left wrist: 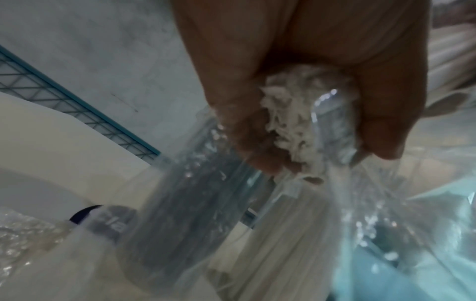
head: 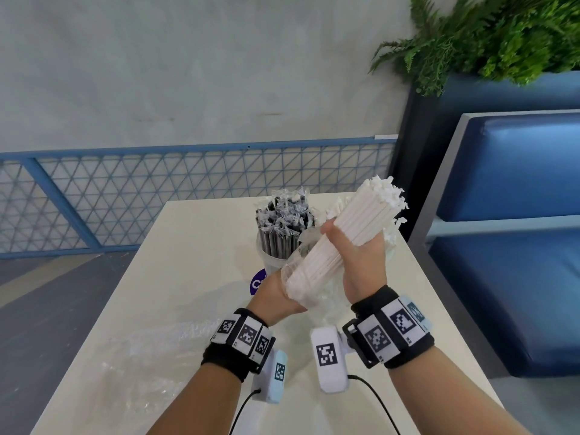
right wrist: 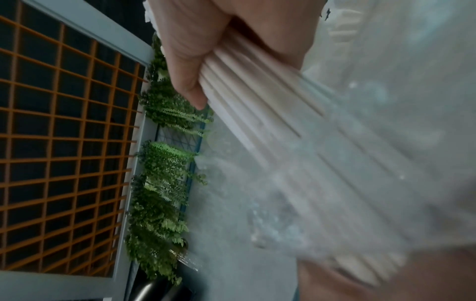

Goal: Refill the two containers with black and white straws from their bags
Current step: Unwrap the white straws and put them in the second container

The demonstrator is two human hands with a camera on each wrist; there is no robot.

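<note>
Cream rectangular table (head: pixel 175 277) carries everything. Toward its far edge stands a clear plastic container (head: pixel 270 259) packed with black wrapped straws (head: pixel 282 224). Nearer than that container, the right hand (head: pixel 361 259) wraps around a thick bundle of white paper-wrapped straws (head: pixel 354 227), tilted up-right. Below, the left hand (head: pixel 273 296) pinches the bundle's clear plastic bag (head: pixel 317 293), its fingers (left wrist: pixel 386 122) bunching the film.
</note>
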